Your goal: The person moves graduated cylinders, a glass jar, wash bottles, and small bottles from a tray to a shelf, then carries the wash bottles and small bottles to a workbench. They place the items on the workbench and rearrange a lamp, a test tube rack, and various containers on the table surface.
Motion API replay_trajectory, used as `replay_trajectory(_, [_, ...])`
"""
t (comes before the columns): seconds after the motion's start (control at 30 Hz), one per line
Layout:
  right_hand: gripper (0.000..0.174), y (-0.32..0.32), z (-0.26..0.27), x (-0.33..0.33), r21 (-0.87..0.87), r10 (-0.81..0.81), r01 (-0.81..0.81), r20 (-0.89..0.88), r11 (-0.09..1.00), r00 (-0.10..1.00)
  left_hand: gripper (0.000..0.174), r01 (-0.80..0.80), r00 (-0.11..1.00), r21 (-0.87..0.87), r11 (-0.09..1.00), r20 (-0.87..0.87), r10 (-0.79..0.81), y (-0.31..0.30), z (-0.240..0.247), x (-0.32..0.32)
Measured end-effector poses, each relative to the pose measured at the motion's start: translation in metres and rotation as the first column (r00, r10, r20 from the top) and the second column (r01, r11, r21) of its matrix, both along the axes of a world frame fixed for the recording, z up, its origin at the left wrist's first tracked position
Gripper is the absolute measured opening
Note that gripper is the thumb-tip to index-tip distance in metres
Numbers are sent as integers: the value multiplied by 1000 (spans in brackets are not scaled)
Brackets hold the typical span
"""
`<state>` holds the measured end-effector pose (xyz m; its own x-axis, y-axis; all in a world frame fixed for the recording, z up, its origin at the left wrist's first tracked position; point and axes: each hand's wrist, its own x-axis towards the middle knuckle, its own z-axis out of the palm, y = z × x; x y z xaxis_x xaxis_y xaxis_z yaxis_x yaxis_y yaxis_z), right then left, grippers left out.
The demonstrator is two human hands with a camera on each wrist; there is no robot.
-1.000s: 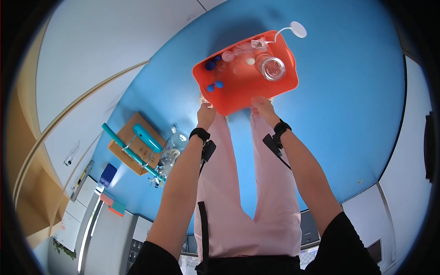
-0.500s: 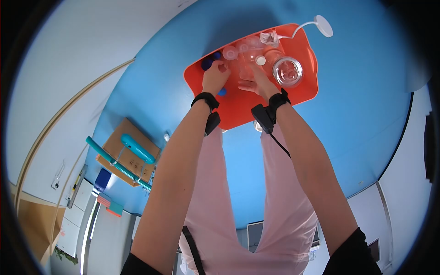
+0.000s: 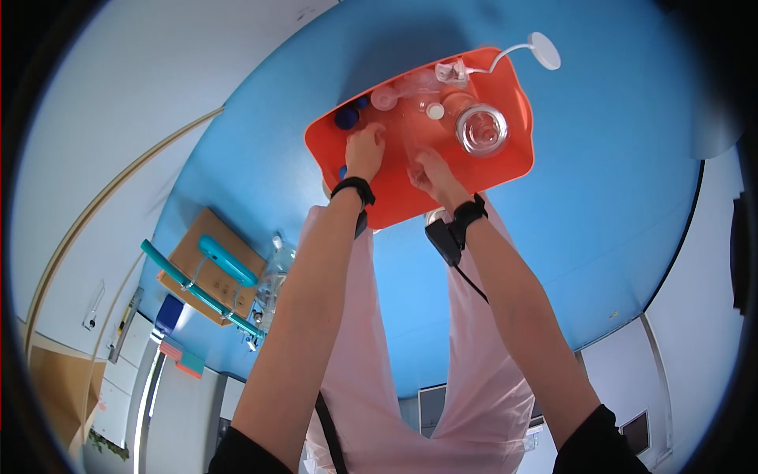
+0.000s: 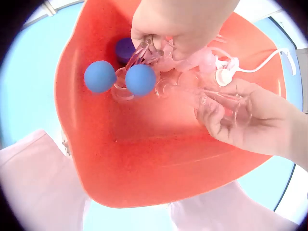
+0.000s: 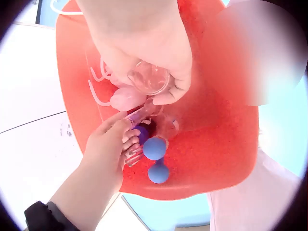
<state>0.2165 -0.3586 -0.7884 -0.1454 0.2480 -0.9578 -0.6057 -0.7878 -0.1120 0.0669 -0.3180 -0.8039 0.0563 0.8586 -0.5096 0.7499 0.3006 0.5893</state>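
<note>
The orange plastic tub [image 3: 410, 201] holds assorted glassware. Inside it, my right hand [image 3: 433, 172] grips a clear glass vessel [image 4: 224, 103] with a flared rim and narrow neck, like a small conical flask; its round end [image 5: 150, 77] faces the right wrist camera. My left hand [image 3: 365, 150], beside it, holds clear glass tubes [image 4: 144, 54] in curled fingers; one tube [image 5: 139, 114] points toward the right hand. Close to the left hand are two blue balls [image 4: 140, 80] and a dark blue round thing [image 3: 346, 118]. Pinkish translucent bulbs with tails [image 5: 129, 98] lie near both hands.
A large glass jar [image 3: 482, 129] stands at the tub's right side. A white disc on a bent stem [image 3: 545, 50] sticks out past the rim. On the blue surface at left are a cardboard box [image 3: 209, 265], a teal tubular frame [image 3: 189, 288] and clear glassware [image 3: 275, 272].
Both hands have left the tub's near rim and reached inside. The left hand has since drawn slightly back, and the right hand has come nearer the front with the glass vessel.
</note>
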Motion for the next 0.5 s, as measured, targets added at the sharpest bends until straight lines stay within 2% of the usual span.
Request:
replay_trajectory(0.03, [25,-7,4,4,-3,26,-26,4,1000,1000,20,-1,1000,13,1000,2,0,-2,7,0])
replay_trajectory(0.17, [17,-28,39,20,84,81,-79,-19,993,997,24,3,998,109,994,60,-9,-16,34,2])
replay_trajectory(0.2, [15,-33,49,25,166,127,-126,6,978,992,27,0,998,137,991,60,-8,-17,47,4])
replay_trajectory(0.23, [15,-33,64,30,249,172,-176,36,952,984,27,-3,998,164,986,64,-8,-16,68,8])
replay_trajectory(0.27, [16,-33,81,34,239,266,-297,155,924,951,22,-28,995,147,989,96,14,-17,91,12])
replay_trajectory(0.37, [14,-28,138,46,257,372,-442,279,860,885,19,-103,980,167,981,186,71,-23,142,16])
replay_trajectory(0.4, [13,-28,158,51,287,335,-388,217,876,917,21,-97,978,137,986,195,69,-29,157,15])
replay_trajectory(0.43, [13,-25,184,58,345,344,-398,209,850,915,26,-111,967,231,967,250,51,-37,169,12])
replay_trajectory(0.47, [15,-23,209,59,323,343,-415,257,851,904,29,-158,936,239,958,347,67,-48,189,7])
replay_trajectory(0.5, [18,-22,231,61,310,336,-427,304,849,891,30,-112,954,4,994,279,107,-45,238,5])
